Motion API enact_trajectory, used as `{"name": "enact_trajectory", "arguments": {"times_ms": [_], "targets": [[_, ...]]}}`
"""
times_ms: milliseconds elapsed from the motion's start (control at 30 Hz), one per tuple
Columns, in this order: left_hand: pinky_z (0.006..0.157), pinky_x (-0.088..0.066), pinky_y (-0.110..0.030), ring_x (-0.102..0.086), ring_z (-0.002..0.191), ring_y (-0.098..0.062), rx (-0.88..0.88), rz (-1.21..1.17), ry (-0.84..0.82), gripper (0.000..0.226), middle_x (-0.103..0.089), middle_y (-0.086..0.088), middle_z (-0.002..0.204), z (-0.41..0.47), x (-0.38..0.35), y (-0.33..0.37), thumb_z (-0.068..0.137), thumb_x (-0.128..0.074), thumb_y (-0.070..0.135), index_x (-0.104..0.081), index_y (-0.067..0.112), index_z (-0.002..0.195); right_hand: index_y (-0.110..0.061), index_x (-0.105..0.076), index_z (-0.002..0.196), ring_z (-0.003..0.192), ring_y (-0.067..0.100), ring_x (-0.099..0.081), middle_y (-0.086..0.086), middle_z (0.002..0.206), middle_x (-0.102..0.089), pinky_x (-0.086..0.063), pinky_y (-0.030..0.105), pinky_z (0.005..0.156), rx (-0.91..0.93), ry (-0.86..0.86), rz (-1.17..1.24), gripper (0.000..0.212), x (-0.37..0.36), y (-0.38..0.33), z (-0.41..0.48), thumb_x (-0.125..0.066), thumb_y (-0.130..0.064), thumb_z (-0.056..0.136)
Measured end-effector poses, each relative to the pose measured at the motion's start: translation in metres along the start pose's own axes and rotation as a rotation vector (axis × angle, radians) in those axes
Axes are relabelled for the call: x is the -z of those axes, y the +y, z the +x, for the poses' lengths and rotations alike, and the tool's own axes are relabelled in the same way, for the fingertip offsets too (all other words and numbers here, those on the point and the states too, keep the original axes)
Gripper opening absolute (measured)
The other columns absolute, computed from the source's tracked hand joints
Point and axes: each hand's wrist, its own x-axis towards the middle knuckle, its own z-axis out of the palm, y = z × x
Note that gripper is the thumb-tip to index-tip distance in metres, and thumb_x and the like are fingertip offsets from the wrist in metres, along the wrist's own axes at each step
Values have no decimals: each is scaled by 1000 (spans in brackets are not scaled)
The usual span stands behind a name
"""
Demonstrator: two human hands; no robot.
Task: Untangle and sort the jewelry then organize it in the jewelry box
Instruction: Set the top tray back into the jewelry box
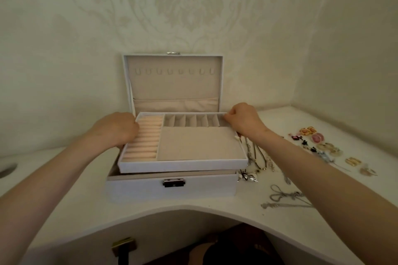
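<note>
A white jewelry box (172,189) stands open on the white table, its lid (174,84) upright against the wall. Its removable inner tray (183,165), with ring rolls and small compartments, sits raised and tilted above the box base. My left hand (117,128) grips the tray's left edge. My right hand (243,120) grips its far right corner. The tray holds no jewelry. Necklaces and chains (258,161) lie tangled on the table just right of the box. Earrings and small pieces (318,142) lie spread further right.
The table (64,178) has a curved front cut-out, and walls close in behind and to the right. Silver chains (284,198) lie near the front edge on the right. A dark object (8,170) shows at the far left edge.
</note>
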Motion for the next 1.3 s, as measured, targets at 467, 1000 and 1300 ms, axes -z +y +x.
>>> {"name": "enact_trajectory", "arguments": {"times_ms": [467,1000,1300], "targets": [[77,-39,-33,-53,107,-34,-12,166,152,30,-55,-19,119,0,-15,-19,101,-35,25,-47,3,117,0,-66,83,70,27,-54,11,76,-58,-35,28,57,32,69,-214,26,-24,-13,7,-56,-23,92],[70,-39,-30,-58,93,-28,-112,251,186,25,-55,-4,80,5,-23,-24,98,-43,29,-48,9,111,-9,-55,85,88,31,-60,13,94,-62,-35,28,62,111,100,-480,5,-35,-17,-2,-59,-12,86],[72,-35,-31,-55,108,-31,-72,233,189,36,-57,-15,119,6,-36,-29,101,-36,34,-47,8,124,-3,-55,64,31,10,-47,3,38,-54,-34,14,36,-72,-312,-215,26,-8,-12,-14,-53,-9,89]]}}
